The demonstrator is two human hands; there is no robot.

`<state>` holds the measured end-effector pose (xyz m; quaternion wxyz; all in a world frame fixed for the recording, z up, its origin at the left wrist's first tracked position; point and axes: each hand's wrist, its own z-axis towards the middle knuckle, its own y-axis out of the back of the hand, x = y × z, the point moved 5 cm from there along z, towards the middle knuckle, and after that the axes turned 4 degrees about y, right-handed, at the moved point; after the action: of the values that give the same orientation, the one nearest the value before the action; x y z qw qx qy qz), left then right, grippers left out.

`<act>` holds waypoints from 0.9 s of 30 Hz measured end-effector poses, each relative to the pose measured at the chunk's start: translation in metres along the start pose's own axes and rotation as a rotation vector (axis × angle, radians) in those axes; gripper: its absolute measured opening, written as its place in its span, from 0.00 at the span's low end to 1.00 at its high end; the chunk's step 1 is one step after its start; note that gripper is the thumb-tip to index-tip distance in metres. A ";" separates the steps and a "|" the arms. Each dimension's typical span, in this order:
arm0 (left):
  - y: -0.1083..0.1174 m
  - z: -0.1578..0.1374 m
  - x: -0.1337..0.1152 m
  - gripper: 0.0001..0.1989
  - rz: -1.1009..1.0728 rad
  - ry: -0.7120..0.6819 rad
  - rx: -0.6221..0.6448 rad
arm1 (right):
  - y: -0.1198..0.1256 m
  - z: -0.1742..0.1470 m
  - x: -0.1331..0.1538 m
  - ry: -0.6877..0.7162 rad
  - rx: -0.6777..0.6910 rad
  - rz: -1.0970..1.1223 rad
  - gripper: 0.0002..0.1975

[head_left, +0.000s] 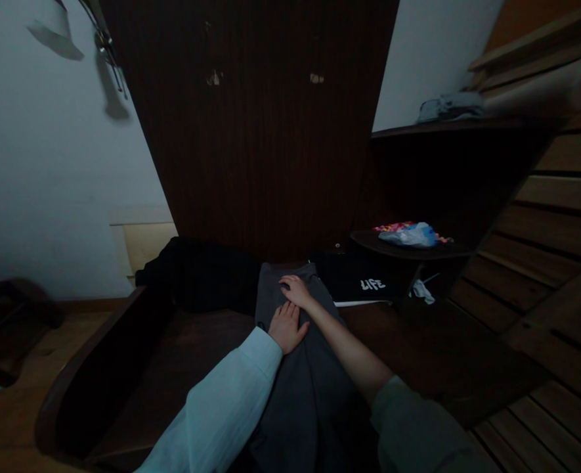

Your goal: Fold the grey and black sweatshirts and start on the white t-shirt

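Dark grey trousers (290, 394) lie lengthwise on a dark wooden bench (201, 368), the waist end toward the back panel. My left hand (287, 328), in a pale sleeve, rests flat on the cloth with its fingers apart. Just beyond it my right hand (295, 291) lies on the upper part of the trousers, fingers loosely stretched out and slightly bent. The sleeve on that arm ends near the elbow. Both hands touch the cloth and nearly touch each other.
Black clothing (201, 272) is heaped at the left, and a folded black garment with white lettering (359, 279) lies at the right. A plastic bag (411, 234) sits on a corner shelf (393, 246). Wooden slats (546, 243) stand at right; a wall lamp (54, 29) hangs upper left.
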<state>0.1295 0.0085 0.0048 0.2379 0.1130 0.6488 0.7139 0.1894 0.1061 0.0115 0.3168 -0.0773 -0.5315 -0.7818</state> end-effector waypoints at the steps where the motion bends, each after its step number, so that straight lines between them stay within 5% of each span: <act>1: 0.000 0.000 0.000 0.26 0.002 0.000 0.002 | 0.000 0.001 -0.001 0.001 -0.002 0.004 0.12; 8: -0.001 0.000 0.001 0.26 0.007 -0.010 -0.004 | 0.001 -0.001 -0.005 -0.055 -0.044 0.003 0.16; 13: -0.001 0.001 0.001 0.23 0.015 -0.062 -0.041 | 0.001 0.004 -0.011 -0.090 0.103 0.178 0.18; 19: 0.007 -0.007 -0.001 0.22 0.053 -0.063 0.001 | 0.042 0.010 -0.032 -0.090 0.076 0.249 0.12; 27: 0.031 -0.011 -0.001 0.18 0.117 -0.109 0.099 | 0.085 0.022 -0.066 -0.209 0.117 -0.030 0.14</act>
<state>0.1196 -0.0032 0.0341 0.2251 0.2011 0.6617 0.6863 0.2859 0.1324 0.0571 0.2517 -0.1319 -0.6075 -0.7417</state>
